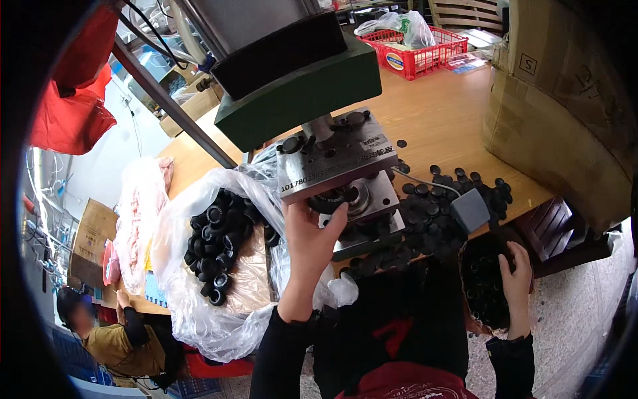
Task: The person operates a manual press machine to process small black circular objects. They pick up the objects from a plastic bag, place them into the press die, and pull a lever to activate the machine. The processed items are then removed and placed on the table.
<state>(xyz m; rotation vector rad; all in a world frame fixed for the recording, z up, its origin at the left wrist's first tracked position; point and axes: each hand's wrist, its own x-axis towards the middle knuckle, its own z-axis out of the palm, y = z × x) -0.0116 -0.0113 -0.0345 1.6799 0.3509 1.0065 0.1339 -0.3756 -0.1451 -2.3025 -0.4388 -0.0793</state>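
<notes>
My left hand (307,243) reaches in between the upper and lower steel blocks of a press. Its thumb and fingers are closed on a black ring-shaped wheel part (325,202), beside a round metal post (359,197) on the lower block. The upper block (337,161) hangs just above the fingers and hides some of them. At the right, my right hand (517,279) is over the edge of a box of small black round parts (484,282). Its thumb stands apart from its fingers, and nothing shows between them.
Black discs (425,219) lie scattered right of the press around a grey box-shaped unit (470,211). A clear plastic bag (174,256) of black wheels sits left. A large carton (551,126) and red basket (425,56) stand farther back. Another person (126,346) sits lower left.
</notes>
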